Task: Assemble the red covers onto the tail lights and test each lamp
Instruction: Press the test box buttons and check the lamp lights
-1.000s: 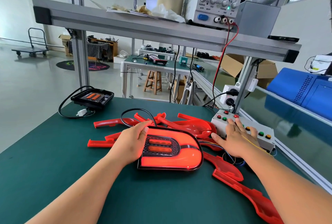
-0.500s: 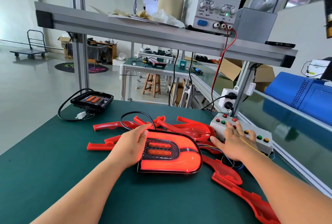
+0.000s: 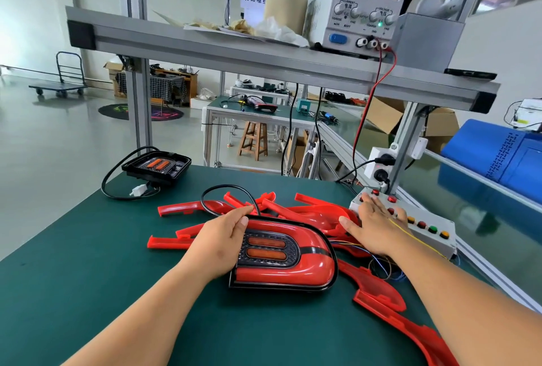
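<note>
A tail light (image 3: 289, 263) with its red cover fitted lies on the green mat (image 3: 88, 263) in front of me; its red band is unlit. My left hand (image 3: 221, 244) grips its left end, thumb on top. My right hand (image 3: 374, 227) lies flat with straight fingers on the button box (image 3: 422, 226), fingertips at the red buttons. Loose red covers (image 3: 308, 208) are piled behind the lamp, and more red covers (image 3: 393, 315) lie at the right. A second, uncovered tail light (image 3: 157, 167) with a black cable sits at the far left.
A power supply (image 3: 360, 4) on the overhead shelf (image 3: 234, 51) reads 12.00 volts, its red and black leads running down toward the button box. Thin coloured wires (image 3: 378, 266) lie under my right wrist. A blue case (image 3: 498, 154) stands to the right.
The lamp's red band glowed brightly before and is dark now. The current reading fell from about 0.09 to 0.02. My right hand slid a little further onto the button box.
</note>
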`<state>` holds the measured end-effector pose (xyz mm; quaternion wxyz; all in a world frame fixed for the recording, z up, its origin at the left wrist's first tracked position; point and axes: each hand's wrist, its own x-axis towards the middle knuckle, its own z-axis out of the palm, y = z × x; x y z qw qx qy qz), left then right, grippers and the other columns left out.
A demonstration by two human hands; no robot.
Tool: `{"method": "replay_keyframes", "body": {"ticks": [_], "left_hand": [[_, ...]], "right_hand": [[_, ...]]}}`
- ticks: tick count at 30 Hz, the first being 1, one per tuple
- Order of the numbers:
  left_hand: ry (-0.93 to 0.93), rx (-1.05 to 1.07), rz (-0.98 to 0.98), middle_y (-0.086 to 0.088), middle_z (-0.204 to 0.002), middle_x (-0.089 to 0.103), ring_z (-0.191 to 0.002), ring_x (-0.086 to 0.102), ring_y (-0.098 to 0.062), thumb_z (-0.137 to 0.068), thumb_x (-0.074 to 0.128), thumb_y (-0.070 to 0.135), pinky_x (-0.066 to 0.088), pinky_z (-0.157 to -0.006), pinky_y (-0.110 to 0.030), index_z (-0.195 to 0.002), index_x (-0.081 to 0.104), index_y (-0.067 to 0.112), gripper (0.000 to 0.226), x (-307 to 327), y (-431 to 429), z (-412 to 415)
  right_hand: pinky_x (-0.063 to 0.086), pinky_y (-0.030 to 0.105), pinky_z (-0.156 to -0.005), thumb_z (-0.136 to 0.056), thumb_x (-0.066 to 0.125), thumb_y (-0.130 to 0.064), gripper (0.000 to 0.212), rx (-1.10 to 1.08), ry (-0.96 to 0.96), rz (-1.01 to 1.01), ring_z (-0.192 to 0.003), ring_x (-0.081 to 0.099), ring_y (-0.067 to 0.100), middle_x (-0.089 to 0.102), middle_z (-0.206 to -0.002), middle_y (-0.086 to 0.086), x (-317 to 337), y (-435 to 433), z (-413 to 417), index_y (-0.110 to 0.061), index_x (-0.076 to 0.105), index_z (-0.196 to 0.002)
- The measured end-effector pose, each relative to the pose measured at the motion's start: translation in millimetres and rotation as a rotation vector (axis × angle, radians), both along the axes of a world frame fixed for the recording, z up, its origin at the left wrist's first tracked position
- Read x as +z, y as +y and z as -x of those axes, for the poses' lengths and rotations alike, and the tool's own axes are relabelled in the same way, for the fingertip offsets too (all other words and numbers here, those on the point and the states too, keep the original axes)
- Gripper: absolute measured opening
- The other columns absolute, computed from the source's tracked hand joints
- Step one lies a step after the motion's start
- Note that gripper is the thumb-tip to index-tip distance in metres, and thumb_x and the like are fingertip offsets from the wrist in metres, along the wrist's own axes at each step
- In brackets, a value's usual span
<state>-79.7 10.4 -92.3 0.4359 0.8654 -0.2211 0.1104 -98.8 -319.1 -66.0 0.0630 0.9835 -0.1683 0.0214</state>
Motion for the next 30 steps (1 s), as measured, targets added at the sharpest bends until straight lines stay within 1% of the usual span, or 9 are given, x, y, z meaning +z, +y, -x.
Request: {"method": "replay_keyframes", "body": {"ticks": [3,6,10,14,18,25,28,30], "left_hand": [[0.001,0.0,-0.003,0.003,-0.135,0.057,-0.127,0.048,-0.013,-0.103,0.037,0.032,0.031,-0.097,-0.016,-0.139,0.049,0.026,0.039,-0.6,0.1,-0.4],[-0.007,0.0,-0.009,0.002,-0.135,0.057,-0.127,0.048,-0.014,-0.103,0.037,0.031,0.032,-0.097,-0.016,-0.14,0.049,0.026,0.039,-1.4,0.5,-1.4],[-0.024,-0.005,-0.024,0.003,-0.138,0.056,-0.129,0.047,-0.014,-0.103,0.037,0.029,0.032,-0.098,-0.017,-0.141,0.048,0.025,0.039,-1.4,0.9,-2.0],[-0.034,-0.001,-0.026,0.004,-0.137,0.056,-0.128,0.048,-0.012,-0.103,0.037,0.029,0.031,-0.096,-0.015,-0.14,0.048,0.025,0.039,-1.0,0.8,-1.7],[-0.034,-0.008,-0.028,0.003,-0.137,0.056,-0.128,0.048,-0.013,-0.103,0.036,0.029,0.032,-0.097,-0.016,-0.141,0.048,0.025,0.039,-0.5,0.8,-1.9],[-0.039,-0.008,-0.034,0.004,-0.137,0.056,-0.127,0.048,-0.013,-0.103,0.036,0.028,0.032,-0.095,-0.015,-0.141,0.048,0.024,0.04,-0.4,0.8,-1.8],[-0.038,-0.01,-0.031,0.004,-0.137,0.056,-0.128,0.048,-0.013,-0.103,0.036,0.028,0.032,-0.096,-0.016,-0.141,0.048,0.024,0.04,-0.7,0.6,-2.3],[-0.034,-0.009,-0.033,0.004,-0.138,0.055,-0.129,0.046,-0.013,-0.103,0.036,0.029,0.031,-0.099,-0.015,-0.141,0.048,0.024,0.04,-1.4,0.5,-2.8]], "right_hand": [[0.004,0.049,-0.118,-0.09,0.014,-0.075,0.088,-0.01,0.01,-0.001,-0.151,-0.006,0.012,-0.006,-0.165,-0.003,0.5,0.6,-8.6,-0.016,0.008,-0.156],[0.006,0.048,-0.118,-0.091,0.014,-0.074,0.084,-0.007,-0.008,-0.005,-0.151,-0.004,0.014,-0.001,-0.165,-0.003,-3.2,1.3,-10.3,-0.018,0.015,-0.154],[0.006,0.048,-0.115,-0.092,0.012,-0.072,0.079,-0.002,-0.032,0.01,-0.151,-0.003,0.015,0.001,-0.165,-0.006,-6.2,3.4,-6.9,-0.022,0.017,-0.152],[0.004,0.05,-0.116,-0.093,0.01,-0.072,0.079,-0.017,-0.02,0.018,-0.151,-0.006,0.018,0.0,-0.165,-0.005,-6.3,6.2,-4.5,-0.021,0.013,-0.154],[0.003,0.052,-0.115,-0.092,0.007,-0.072,0.08,-0.026,-0.009,0.033,-0.151,-0.006,0.02,-0.002,-0.165,-0.005,-6.5,7.1,-4.8,-0.023,0.015,-0.154],[-0.002,0.053,-0.117,-0.088,0.006,-0.076,0.084,-0.04,-0.016,0.016,-0.15,-0.013,0.031,-0.002,-0.165,-0.004,-9.3,4.7,-4.9,-0.024,0.013,-0.154],[-0.006,0.055,-0.115,-0.088,0.006,-0.077,0.085,-0.038,-0.022,0.004,-0.149,-0.017,0.03,-0.003,-0.165,-0.007,-9.2,4.3,-4.7,-0.025,0.014,-0.154],[-0.005,0.055,-0.115,-0.088,0.007,-0.077,0.084,-0.037,-0.029,0.025,-0.15,-0.015,0.03,-0.002,-0.165,-0.007,-8.8,4.6,-4.7,-0.025,0.016,-0.153]]}}
